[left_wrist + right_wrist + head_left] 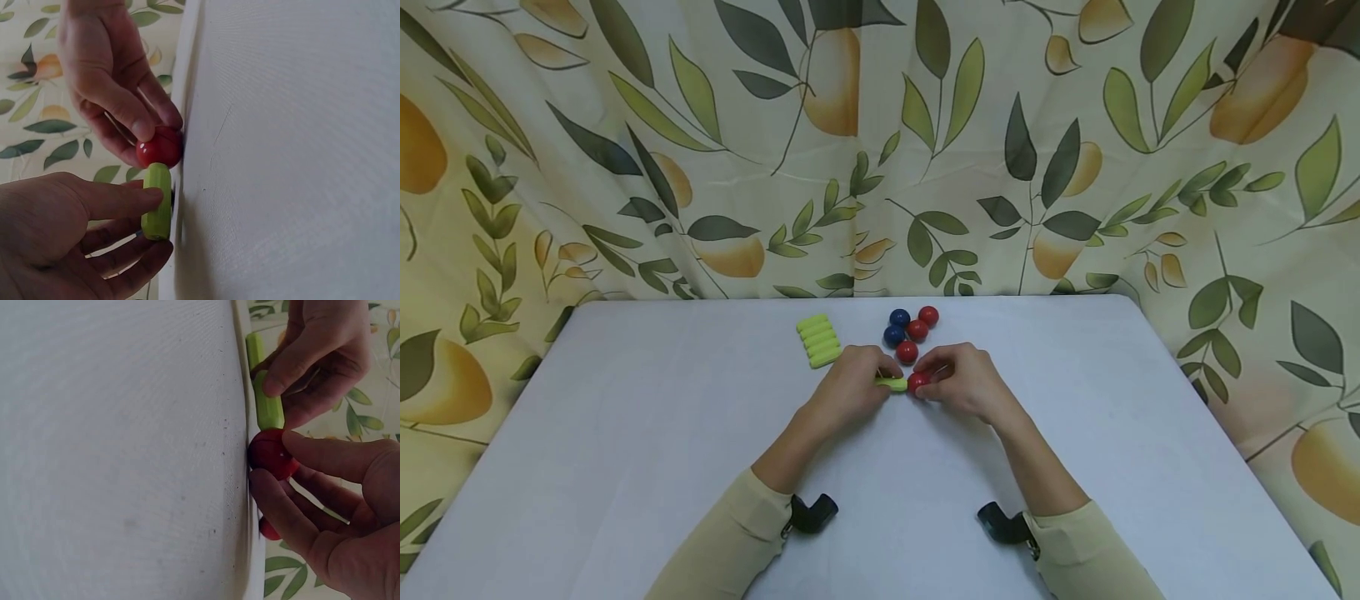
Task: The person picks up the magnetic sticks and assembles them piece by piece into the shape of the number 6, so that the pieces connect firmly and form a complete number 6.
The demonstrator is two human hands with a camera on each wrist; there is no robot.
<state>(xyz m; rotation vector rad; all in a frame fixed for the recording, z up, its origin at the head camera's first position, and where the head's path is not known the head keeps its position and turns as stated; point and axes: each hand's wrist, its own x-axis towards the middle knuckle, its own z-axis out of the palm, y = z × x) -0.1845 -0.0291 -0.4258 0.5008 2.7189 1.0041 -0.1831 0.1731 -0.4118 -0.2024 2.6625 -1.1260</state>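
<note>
Over the middle of the table, my left hand (850, 385) pinches a short light-green faceted stick (156, 220) between thumb and fingers. A glossy red ball (267, 451) is held by the thumb and fingertips of my right hand (964, 383). In both wrist views, one end of the stick meets the ball, and the two lie in line. Just beyond the hands sit two more blue balls (893, 336) and three red balls (907, 352), grouped close together. Several matching green sticks (817, 340) lie side by side to the left of the balls, just beyond my left hand.
A white cloth covers the table (647, 433), whose far edge runs behind the balls and sticks. Behind it hangs a leaf-and-fruit patterned curtain (880, 217). Black wrist-worn cameras (814, 514) jut inward from both sleeve cuffs.
</note>
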